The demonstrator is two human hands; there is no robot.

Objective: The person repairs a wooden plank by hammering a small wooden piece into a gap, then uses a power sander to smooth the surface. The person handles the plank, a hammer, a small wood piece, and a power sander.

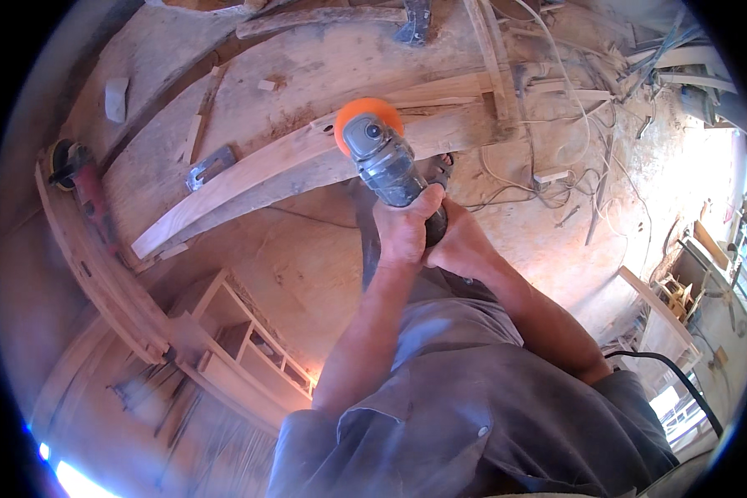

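Both my hands are wrapped round an angle grinder [383, 166] with a grey gear head and an orange disc [368, 106]. My left hand [401, 228] closes on its body, thumb across the top. Tight beside it, my right hand [463, 241] grips the dark rear end. The disc lies over the edge of a long wooden beam [257, 170], which fisheye bending makes look curved; whether disc and wood touch, I cannot tell. Beneath the grinder, part of the beam is hidden.
A red angle grinder [91, 195] lies on a wooden plank [112, 290] at left. Near the beam sits a silver metal piece [211, 168]. Loose cables [568, 187] tangle on the dusty floor at right. A wooden frame [245, 344] stands lower left; a black cord [681, 378] hangs lower right.
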